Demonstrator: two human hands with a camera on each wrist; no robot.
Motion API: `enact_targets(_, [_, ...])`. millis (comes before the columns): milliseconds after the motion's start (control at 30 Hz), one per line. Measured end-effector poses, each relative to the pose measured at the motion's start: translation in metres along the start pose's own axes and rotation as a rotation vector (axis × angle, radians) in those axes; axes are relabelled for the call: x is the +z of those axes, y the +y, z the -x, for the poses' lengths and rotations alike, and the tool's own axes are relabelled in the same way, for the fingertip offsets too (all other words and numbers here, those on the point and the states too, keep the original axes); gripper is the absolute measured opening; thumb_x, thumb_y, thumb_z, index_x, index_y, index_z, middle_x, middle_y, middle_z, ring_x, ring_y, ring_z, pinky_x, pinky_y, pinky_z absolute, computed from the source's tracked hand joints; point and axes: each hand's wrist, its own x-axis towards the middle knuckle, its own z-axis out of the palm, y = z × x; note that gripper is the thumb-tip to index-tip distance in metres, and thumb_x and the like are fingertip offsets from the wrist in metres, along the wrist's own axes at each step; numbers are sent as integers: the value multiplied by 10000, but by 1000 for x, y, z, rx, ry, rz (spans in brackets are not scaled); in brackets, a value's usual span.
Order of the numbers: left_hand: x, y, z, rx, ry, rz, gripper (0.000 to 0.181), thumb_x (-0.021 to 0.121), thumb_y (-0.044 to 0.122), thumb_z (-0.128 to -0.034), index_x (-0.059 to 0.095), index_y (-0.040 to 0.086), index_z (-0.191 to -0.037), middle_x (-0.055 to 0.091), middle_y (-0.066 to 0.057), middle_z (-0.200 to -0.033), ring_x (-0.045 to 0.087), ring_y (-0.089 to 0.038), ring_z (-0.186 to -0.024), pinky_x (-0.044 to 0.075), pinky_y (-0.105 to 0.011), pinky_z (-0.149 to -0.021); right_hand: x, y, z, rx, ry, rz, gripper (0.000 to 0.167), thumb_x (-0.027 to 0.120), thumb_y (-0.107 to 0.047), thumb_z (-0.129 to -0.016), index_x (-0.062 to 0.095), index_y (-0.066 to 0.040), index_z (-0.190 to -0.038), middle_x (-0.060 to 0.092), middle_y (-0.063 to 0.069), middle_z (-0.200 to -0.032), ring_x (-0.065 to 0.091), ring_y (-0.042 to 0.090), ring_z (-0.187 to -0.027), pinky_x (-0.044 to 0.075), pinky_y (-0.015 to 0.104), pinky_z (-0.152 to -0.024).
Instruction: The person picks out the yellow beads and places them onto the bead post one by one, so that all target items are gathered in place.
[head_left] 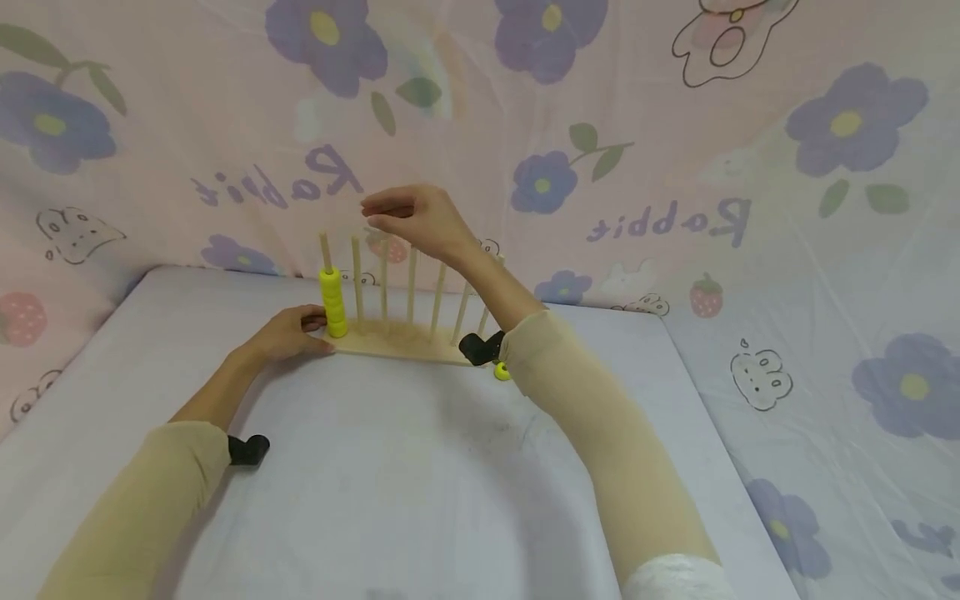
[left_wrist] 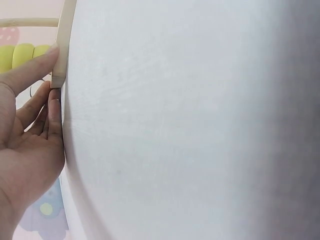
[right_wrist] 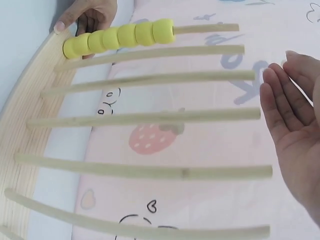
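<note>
A wooden peg rack stands on the white table with a row of upright pegs. Several yellow beads are stacked on its leftmost peg, whose top stays bare. My left hand grips the left end of the rack's base, its thumb on the front edge beside the beads. Above the pegs, toward the left side, hovers my right hand. In the right wrist view its fingers are gently bent past the peg tips, with no bead visible in them. The other pegs in that view carry no beads.
A yellow bead lies on the table at the rack's right end, partly hidden by the black wrist camera. Behind the table hangs a printed cloth with flowers and rabbits.
</note>
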Motion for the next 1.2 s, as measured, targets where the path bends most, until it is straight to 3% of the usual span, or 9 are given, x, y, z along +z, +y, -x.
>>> enact_targets(400, [-3, -3, -2, 10, -1, -8, 834, 787, 177, -859, 308, -98, -1485, 398, -295, -1488, 377, -431, -1382, 289, -523, -1174, -23, 16, 24, -18, 57, -81, 279, 714, -94, -918, 711, 3, -1180, 735, 99, -1117, 708, 158, -986, 565, 263, -892])
enact_targets(700, [-2, -5, -4, -1, -2, 1, 828, 780, 159, -864, 301, -86, -1494, 387, -286, -1500, 364, -425, -1393, 279, -517, -1181, -37, 22, 40, 20, 67, -69, 296, 725, -149, -918, 715, -25, -1187, 730, 80, -1136, 697, 154, -1003, 560, 278, -903])
enact_targets(1200, [-3, -4, -4, -19, -15, 18, 857, 792, 191, -858, 293, -79, -1501, 381, -275, -1508, 358, -412, -1398, 278, -511, -1184, -66, 38, 71, 52, 153, -121, 317, 725, -74, -905, 691, 31, -1201, 722, 123, -1152, 702, 184, -1018, 565, 308, -915])
